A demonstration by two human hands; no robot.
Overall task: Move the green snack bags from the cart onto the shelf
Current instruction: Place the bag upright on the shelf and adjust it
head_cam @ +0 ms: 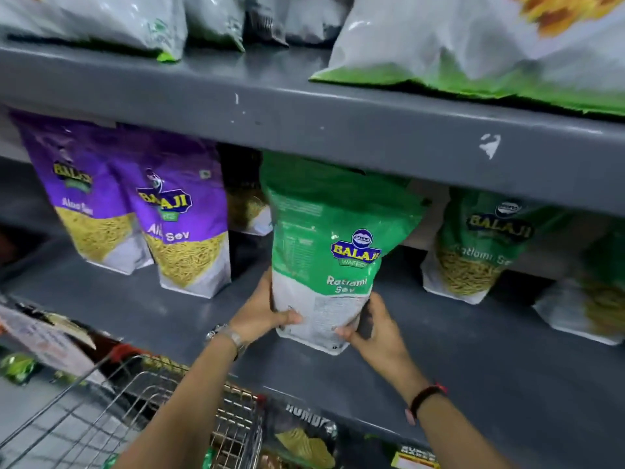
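A green Balaji Ratlami Sev snack bag (324, 252) stands upright on the grey middle shelf (169, 309), its top reaching under the shelf above. My left hand (260, 313) grips its lower left edge and my right hand (375, 330) grips its lower right corner. Two more green bags (480, 245) stand further right on the same shelf. The wire cart (128, 407) is at the lower left, below my left forearm.
Two purple Aloo Sev bags (176, 214) stand left of the held bag, with a dark bag behind them. The upper shelf (338, 130) carries large white and green bags. More packets hang below the shelf edge at the bottom.
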